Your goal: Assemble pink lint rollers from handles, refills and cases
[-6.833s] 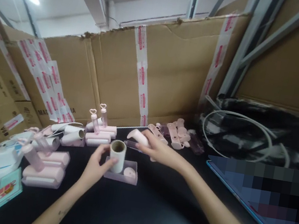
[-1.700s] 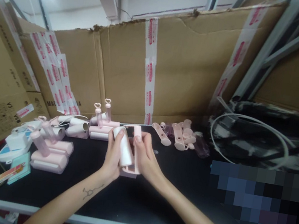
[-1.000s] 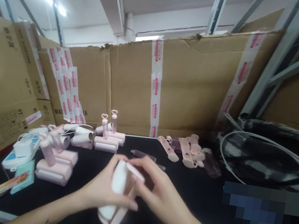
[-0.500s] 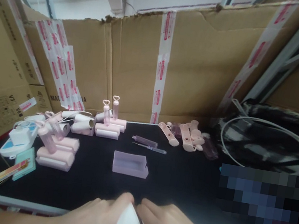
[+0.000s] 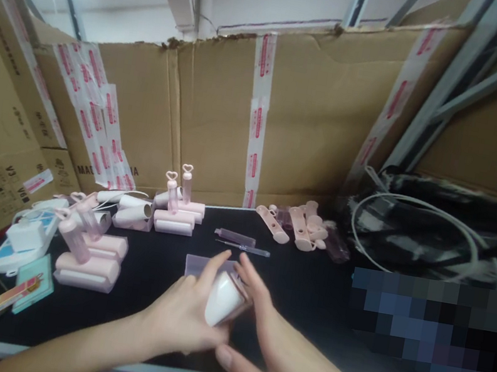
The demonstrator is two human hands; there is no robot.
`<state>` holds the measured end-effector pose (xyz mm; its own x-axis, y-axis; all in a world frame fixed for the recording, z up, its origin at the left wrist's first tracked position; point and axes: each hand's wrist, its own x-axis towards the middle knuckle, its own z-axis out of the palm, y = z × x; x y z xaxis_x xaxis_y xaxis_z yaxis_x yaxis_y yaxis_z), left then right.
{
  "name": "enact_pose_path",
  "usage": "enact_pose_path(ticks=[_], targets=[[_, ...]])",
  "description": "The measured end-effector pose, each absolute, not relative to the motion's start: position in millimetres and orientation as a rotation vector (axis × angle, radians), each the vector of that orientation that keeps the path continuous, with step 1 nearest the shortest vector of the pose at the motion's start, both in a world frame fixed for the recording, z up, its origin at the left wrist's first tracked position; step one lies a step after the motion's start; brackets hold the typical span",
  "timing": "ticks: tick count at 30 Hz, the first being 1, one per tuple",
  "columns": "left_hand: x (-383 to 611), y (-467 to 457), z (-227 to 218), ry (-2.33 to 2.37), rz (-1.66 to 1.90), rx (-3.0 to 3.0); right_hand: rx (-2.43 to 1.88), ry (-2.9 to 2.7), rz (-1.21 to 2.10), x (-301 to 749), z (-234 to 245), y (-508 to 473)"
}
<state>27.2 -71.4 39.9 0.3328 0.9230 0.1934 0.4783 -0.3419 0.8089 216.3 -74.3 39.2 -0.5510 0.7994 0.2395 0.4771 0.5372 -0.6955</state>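
Holding: left hand (image 5: 181, 321) wrapped round roll (image 5: 223, 296)
Right hand (image 5: 264, 335): fingers spread, alongside
Roll feel: probably light, squashy; grip sides

Hands, two: left hand (image 5: 181, 317), right hand (image 5: 266, 335). White roll (image 5: 224, 299), held: one. Clear pink tray (image 5: 196, 262): one. Heart-topped handles (image 5: 186, 181), upright: two. Clear tube (image 5: 235, 236): one. Thin stick (image 5: 245, 249): one. Loose pink handle parts (image 5: 300, 223): heap, too tangled to count.

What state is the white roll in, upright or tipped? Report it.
Tipped: the white roll slants, gripped in the left hand.
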Motion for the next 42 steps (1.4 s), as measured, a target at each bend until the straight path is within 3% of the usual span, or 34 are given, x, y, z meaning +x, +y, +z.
enact_pose_path(ticks=[2,6,9,13,16,23,35,42], targets=[[31.7,-62.0,42.3,1.178,0.996,1.883,-0.998,-2.089,0.768,215.0,27.3,-68.0],[32.2,-47.0,36.4,1.05,1.245,1.736,-0.767,-1.867,1.108,201.5,12.6,-51.4],[23.1,-36.8,25.3,0.829,1.295,1.671,-0.636,-1.754,1.179,187.5,14.8,-40.5],[4.1,-26.6,17.4,0.598,1.3,1.541,-0.669,-1.869,1.037,180.3,31.9,-19.9],[-8.0,-17.8,12.3,0.749,1.376,1.577,-0.702,-2.01,0.878,183.4,48.4,-0.5],[-15.4,9.2,-27.9,0.722,0.978,1.514,-0.72,-2.545,0.322,191.9,45.2,25.7],[-15.4,18.9,-45.2,0.789,0.893,1.78,-0.752,-2.619,0.273,201.1,20.7,10.1],[-12.8,17.7,-42.5,0.807,0.802,1.811,-1.426,-2.442,-0.121,262.9,53.5,119.0]])
